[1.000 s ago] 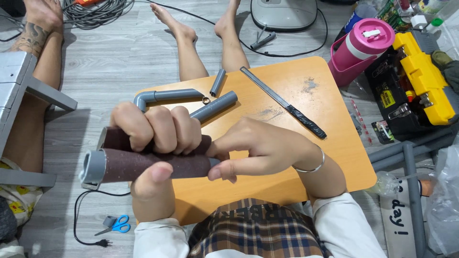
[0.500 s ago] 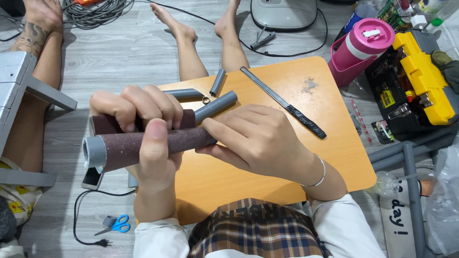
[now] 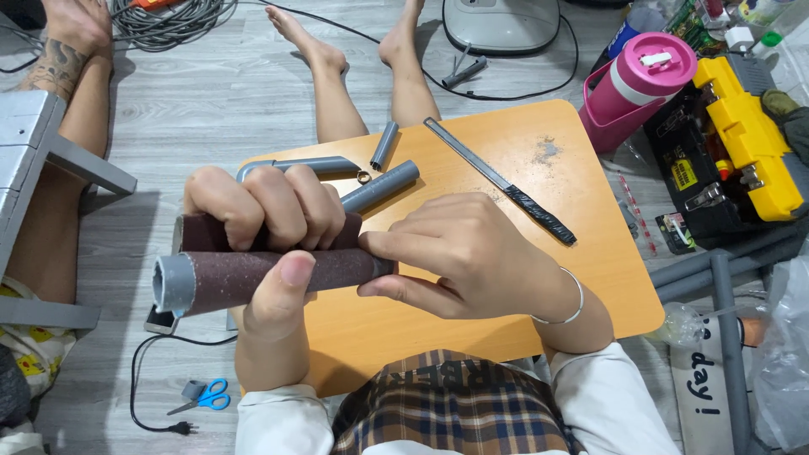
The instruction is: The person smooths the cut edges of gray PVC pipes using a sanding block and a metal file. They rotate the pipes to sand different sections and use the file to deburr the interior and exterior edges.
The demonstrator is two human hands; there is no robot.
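My left hand point(image 3: 265, 223) grips a grey plastic pipe point(image 3: 173, 285) wrapped in a dark brown sheet of sandpaper point(image 3: 253, 270), thumb pressed on top of the wrap. My right hand point(image 3: 459, 257) holds the pipe's right end, fingers closed around it. The pipe lies level above the near left part of a small orange table point(image 3: 522, 312). Its open grey end points left.
On the table lie a grey elbow pipe point(image 3: 316, 164), two short grey pipe pieces point(image 3: 383, 185), a small ring point(image 3: 363, 177) and a long flat file point(image 3: 501, 181). A pink bottle point(image 3: 636, 84) and yellow toolbox point(image 3: 746, 139) stand right. Blue scissors point(image 3: 206, 394) lie on the floor. Another person's legs point(image 3: 50, 168) are left.
The wrapped pipe has turned in my hands and shifted a little; my left grip has moved over the sandpaper, and my right hand now sits closer on the pipe's end.
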